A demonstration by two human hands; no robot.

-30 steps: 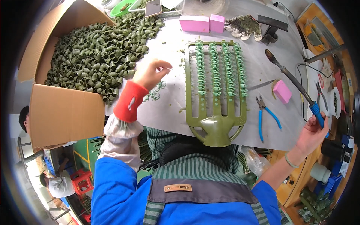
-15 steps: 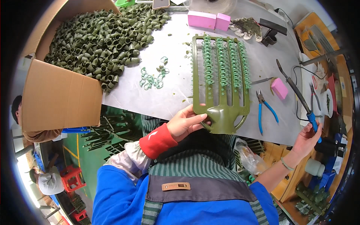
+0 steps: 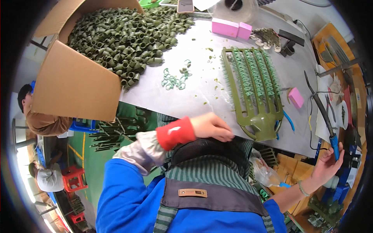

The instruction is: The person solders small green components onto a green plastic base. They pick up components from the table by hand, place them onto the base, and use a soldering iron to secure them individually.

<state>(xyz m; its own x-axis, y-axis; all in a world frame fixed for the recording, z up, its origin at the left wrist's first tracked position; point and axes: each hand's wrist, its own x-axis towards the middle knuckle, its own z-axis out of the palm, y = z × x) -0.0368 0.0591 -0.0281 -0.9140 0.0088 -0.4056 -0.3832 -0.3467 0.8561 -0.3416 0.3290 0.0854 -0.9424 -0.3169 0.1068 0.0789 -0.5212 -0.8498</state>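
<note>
A person's left hand (image 3: 211,127) rests with fingers curled, holding nothing, at the near table edge just left of an olive-green pronged rack (image 3: 252,91). The right hand (image 3: 324,165), at far right, has its fingers loosely open around a blue-handled soldering iron (image 3: 322,112)

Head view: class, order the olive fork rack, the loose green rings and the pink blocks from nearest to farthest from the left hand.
1. Olive fork rack, just right of the left hand.
2. Loose green rings, farther up the table.
3. Pink blocks, at the far edge.
</note>
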